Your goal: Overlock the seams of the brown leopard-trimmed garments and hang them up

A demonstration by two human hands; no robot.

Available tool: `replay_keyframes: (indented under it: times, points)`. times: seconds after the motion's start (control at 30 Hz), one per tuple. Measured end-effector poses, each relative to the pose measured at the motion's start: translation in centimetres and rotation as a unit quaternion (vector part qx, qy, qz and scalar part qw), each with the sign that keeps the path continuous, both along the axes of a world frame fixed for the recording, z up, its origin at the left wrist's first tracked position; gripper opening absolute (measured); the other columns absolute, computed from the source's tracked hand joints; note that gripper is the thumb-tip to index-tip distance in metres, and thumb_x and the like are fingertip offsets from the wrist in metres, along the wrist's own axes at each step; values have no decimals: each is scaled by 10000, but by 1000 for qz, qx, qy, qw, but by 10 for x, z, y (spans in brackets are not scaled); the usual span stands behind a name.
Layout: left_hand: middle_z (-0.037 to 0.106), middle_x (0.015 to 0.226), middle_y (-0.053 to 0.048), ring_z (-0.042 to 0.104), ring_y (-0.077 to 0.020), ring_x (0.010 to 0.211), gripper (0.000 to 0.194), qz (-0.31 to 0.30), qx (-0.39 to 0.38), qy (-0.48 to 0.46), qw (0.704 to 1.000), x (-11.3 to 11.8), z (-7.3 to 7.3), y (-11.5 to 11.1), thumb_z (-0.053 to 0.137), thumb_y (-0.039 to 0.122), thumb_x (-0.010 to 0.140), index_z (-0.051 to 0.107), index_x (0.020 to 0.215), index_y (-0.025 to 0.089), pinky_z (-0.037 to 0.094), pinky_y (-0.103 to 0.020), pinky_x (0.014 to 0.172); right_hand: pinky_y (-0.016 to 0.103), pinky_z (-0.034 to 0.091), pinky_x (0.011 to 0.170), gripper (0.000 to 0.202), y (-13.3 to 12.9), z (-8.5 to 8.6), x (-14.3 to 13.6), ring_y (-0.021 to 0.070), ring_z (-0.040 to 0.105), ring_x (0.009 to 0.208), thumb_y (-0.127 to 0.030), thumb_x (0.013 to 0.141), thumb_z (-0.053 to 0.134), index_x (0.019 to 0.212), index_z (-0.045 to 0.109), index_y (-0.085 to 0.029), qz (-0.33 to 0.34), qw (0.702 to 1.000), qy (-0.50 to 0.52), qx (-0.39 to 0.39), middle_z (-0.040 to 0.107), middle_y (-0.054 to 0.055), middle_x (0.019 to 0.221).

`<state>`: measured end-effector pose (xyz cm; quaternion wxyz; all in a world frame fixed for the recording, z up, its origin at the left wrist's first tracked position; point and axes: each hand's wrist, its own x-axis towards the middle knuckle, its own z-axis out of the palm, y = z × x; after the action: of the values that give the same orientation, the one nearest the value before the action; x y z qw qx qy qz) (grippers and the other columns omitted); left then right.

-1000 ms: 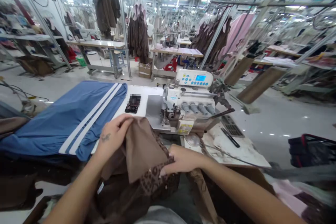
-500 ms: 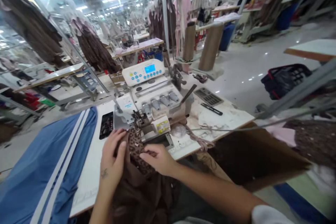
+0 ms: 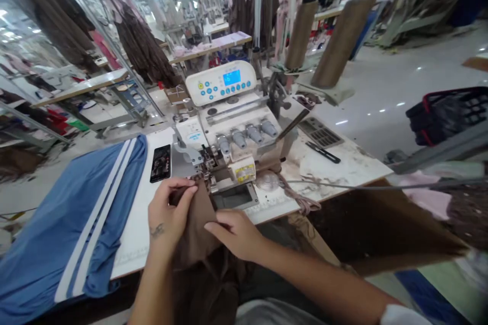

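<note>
Brown fabric (image 3: 198, 228) stretches between my two hands and hangs down over the table's front edge. My left hand (image 3: 171, 208) pinches its upper left edge close to the needle area of the white overlock sewing machine (image 3: 236, 122). Lower and to the right, my right hand (image 3: 236, 233) grips the fabric's right edge between thumb and fingers. The fabric's top end reaches the presser foot (image 3: 208, 167); whether it lies under the foot I cannot tell.
Left of the machine lie a phone (image 3: 160, 163) and a blue garment with white stripes (image 3: 72, 223). Black thread snips (image 3: 322, 152) rest on the right of the white table (image 3: 358, 167). Two large brown thread cones (image 3: 345, 43) stand behind. A cardboard box (image 3: 373, 228) is at lower right.
A plain brown face of the fabric now shows where a leopard-patterned part lay. My left thumb has closed against the fingers. The view has shifted nearer to the machine.
</note>
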<state>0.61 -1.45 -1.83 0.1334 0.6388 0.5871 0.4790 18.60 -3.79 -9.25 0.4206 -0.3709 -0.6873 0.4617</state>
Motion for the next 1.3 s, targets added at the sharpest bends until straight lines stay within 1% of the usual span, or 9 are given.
replay_keyframes:
  times: [0.13, 0.23, 0.33, 0.5, 0.6, 0.77, 0.93, 1.13, 1.3]
  points:
    - [793, 1077, -23, 736, -227, 1086, 138, 24, -28, 17, 999, 1, 2, -7, 708, 389, 953, 695, 1001, 260, 548, -385, 1014, 286, 486, 786, 237, 6, -3, 5, 196, 647, 935, -341, 987, 661, 805, 661, -190, -25, 999, 0, 31, 684, 72, 1088]
    - [800, 1087, -16, 739, -224, 1063, 145, 37, -51, 30, 998, 1, 7, -13, 678, 408, 972, 687, 995, 265, 557, -370, 971, 249, 394, 601, 347, 5, -6, 3, 146, 575, 652, -364, 995, 657, 693, 622, -195, 82, 996, -17, 9, 623, -10, 692]
    - [804, 1068, -3, 743, -217, 1024, 160, 41, -58, 49, 996, 2, 9, -11, 679, 429, 969, 675, 999, 272, 562, -346, 904, 266, 255, 521, 522, 2, -14, -1, 116, 418, 501, -445, 997, 663, 564, 503, -202, 83, 995, -32, 53, 432, -46, 500]
    - [807, 1015, 7, 750, -221, 1006, 198, 39, -32, 65, 997, -2, 3, 4, 732, 440, 929, 651, 996, 272, 554, -358, 911, 285, 229, 543, 710, 1, -26, -4, 121, 391, 520, -701, 1019, 546, 528, 405, -210, 52, 993, -4, 110, 413, -29, 501]
    - [789, 1116, -39, 691, -263, 1206, 214, 15, -34, 60, 998, -9, 1, 16, 729, 453, 923, 638, 986, 270, 484, -454, 1101, 287, 217, 541, 752, 1, -28, -3, 118, 380, 511, -777, 1006, 498, 527, 372, -211, 45, 994, 1, 98, 384, -36, 497]
    - [589, 1456, -118, 458, -330, 1489, 283, -31, -92, 81, 992, -14, 4, 36, 731, 513, 885, 668, 973, 252, 338, -543, 1236, 284, 223, 529, 727, -1, -28, 4, 104, 355, 482, -726, 1005, 560, 522, 395, -209, 58, 995, 23, 83, 372, -51, 489]
    - [568, 1405, -111, 463, -317, 1460, 297, -58, -121, 49, 990, -10, 6, 49, 706, 517, 911, 659, 976, 231, 341, -498, 1239, 276, 243, 518, 721, -2, -29, 3, 97, 375, 479, -702, 1008, 585, 509, 446, -201, -2, 998, 32, 61, 411, -44, 488]
    - [606, 1285, -80, 568, -279, 1290, 272, -54, -119, 93, 987, -12, 9, 52, 638, 497, 962, 688, 1043, 242, 409, -444, 1179, 256, 268, 510, 673, -3, -32, -1, 91, 431, 485, -604, 1069, 565, 544, 515, -186, -19, 989, 41, 144, 470, -35, 493]
    - [678, 1217, -106, 601, -307, 1264, 312, -59, -120, 106, 985, -20, 11, 80, 615, 481, 950, 701, 1111, 227, 399, -484, 1215, 263, 286, 501, 646, -6, -38, 1, 98, 482, 488, -563, 1068, 599, 547, 552, -185, -22, 985, -1, 174, 514, -24, 499]
